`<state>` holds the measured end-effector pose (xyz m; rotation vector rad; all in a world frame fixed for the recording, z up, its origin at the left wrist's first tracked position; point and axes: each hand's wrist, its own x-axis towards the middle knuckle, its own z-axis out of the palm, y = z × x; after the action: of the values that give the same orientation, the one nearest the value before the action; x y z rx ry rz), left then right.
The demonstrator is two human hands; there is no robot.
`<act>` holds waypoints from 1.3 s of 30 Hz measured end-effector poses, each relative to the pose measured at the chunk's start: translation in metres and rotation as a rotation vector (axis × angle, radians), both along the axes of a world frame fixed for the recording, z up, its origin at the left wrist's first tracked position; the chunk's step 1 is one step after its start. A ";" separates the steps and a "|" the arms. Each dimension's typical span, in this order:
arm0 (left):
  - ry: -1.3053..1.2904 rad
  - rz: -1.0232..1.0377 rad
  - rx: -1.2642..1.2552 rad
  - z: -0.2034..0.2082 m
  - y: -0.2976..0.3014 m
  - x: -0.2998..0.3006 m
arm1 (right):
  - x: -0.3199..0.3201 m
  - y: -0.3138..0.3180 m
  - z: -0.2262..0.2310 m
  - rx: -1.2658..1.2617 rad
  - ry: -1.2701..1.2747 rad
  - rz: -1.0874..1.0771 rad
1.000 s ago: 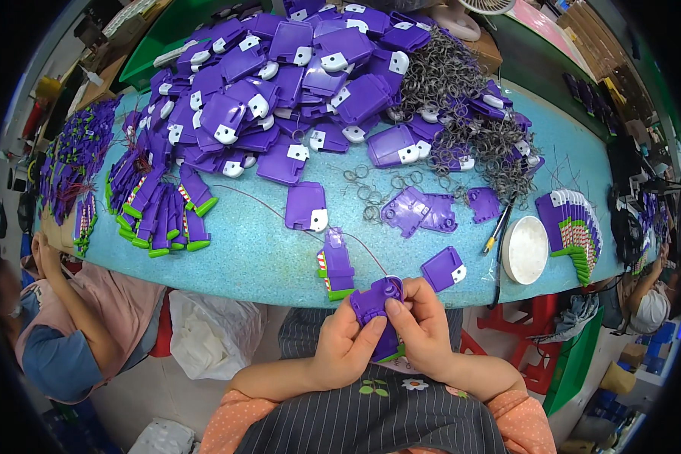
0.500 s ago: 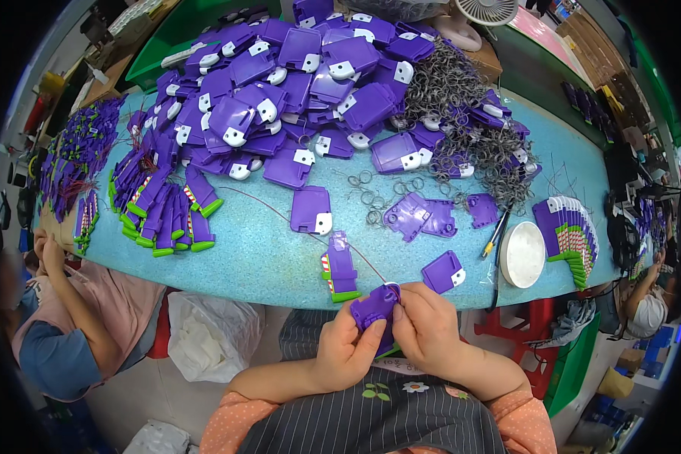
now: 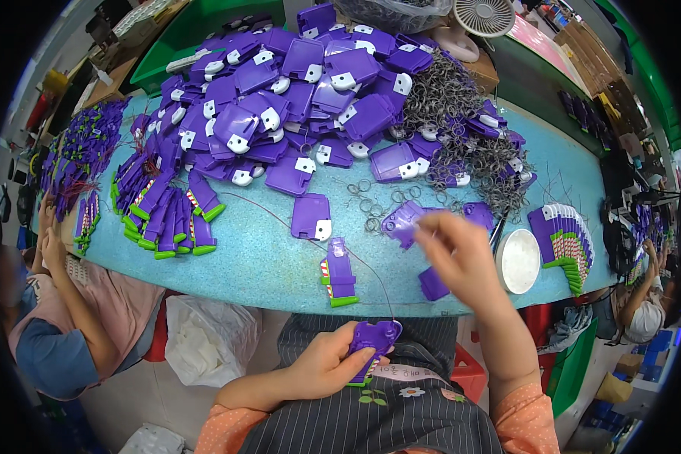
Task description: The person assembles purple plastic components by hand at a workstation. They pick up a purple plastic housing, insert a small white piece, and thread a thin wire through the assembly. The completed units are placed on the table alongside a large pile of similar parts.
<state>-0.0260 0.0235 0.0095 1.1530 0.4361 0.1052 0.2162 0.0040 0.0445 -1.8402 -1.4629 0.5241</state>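
My left hand (image 3: 325, 363) is closed around a purple plastic housing (image 3: 372, 342) with a striped, green lower end, held in front of my apron. A thin dark red wire (image 3: 371, 268) runs from its upper corner up onto the table. My right hand (image 3: 461, 253) is over the table, its fingers smeared by motion and beside a purple shaped plate (image 3: 405, 223). Whether it holds anything cannot be made out. Partly under that hand lies a purple cover (image 3: 433, 284). Another purple piece with a green end (image 3: 339, 276) and a purple cover with a white corner (image 3: 311, 216) lie left of it.
Purple covers with white corners (image 3: 295, 106) are heaped at the back, beside a pile of metal rings (image 3: 450, 106). Finished-looking purple-green pieces (image 3: 564, 242) are fanned at right near a white round dish (image 3: 519, 261). More purple-green pieces (image 3: 163, 216) lie left. A person (image 3: 76, 325) sits at far left.
My right hand has left the housing and moved up and right over the table. My left hand has lowered slightly with the housing still in it.
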 end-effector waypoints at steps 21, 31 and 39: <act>-0.171 0.253 -0.226 0.006 -0.014 0.009 | -0.009 -0.077 -0.029 -0.058 -0.305 -0.103; -0.150 0.216 -0.285 0.011 -0.026 0.027 | 0.008 -0.081 -0.030 0.041 -0.347 -0.032; -0.139 0.094 -0.298 0.006 -0.020 0.032 | 0.049 -0.152 0.017 0.088 -0.201 -0.612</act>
<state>0.0064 0.0031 0.0152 0.8266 0.3682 0.1949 0.2650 -0.1484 0.0620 -2.1778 -0.9396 -0.0257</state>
